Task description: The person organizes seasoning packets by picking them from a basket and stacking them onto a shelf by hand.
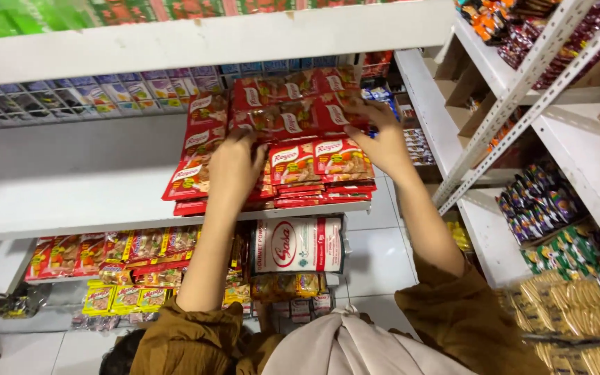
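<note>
Left hand [234, 167] flat, fingers spread on red sachets [293, 163]; right hand [376, 139] grips sachet strip [293, 114] on shelf [71, 173].

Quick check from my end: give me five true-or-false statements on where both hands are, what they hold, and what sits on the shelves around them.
1. Both hands are on the red sachet strips on the white shelf. True.
2. The left hand holds a glass bottle. False: it rests on the stacked red sachets.
3. The right hand grips the right end of the sachet strips. True.
4. The white bag with a red oval lies on top of the red sachets. False: it sits on the level below that shelf.
5. The shelf area left of the red sachets is packed with boxes. False: it is bare white.
</note>
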